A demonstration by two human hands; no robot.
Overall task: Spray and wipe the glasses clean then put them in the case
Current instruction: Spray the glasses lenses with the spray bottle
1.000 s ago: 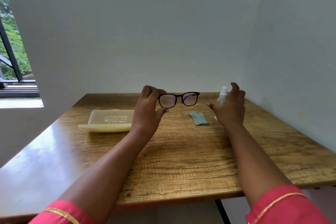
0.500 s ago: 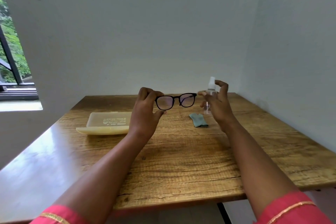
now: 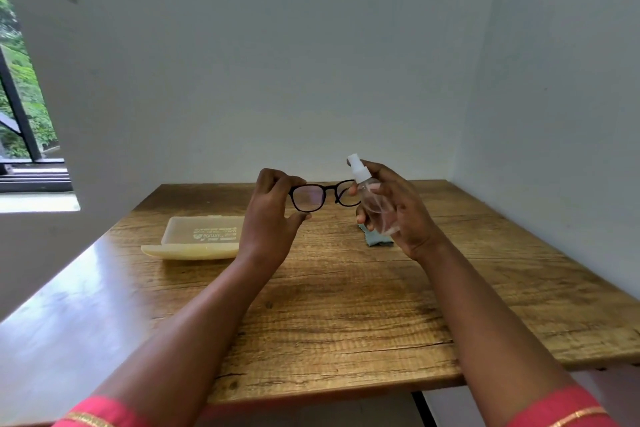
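Note:
My left hand (image 3: 272, 218) pinches the black-framed glasses (image 3: 308, 198) by their left rim and holds them up above the table. My right hand (image 3: 398, 208) grips a small clear spray bottle (image 3: 369, 198) with a white nozzle, tilted, right beside the glasses' right lens, which it partly hides. A pale blue cloth (image 3: 375, 238) lies on the table under my right hand, mostly covered by it. The cream glasses case (image 3: 197, 241) lies open on the table to the left of my left hand.
The wooden table (image 3: 346, 305) stands in a corner, with white walls at the back and on the right. Its front edge is near my elbows. A window opens at the far left.
My right hand took the spray bottle off the table, lifted it and brought it left, up against the glasses. My left hand has held the glasses almost still.

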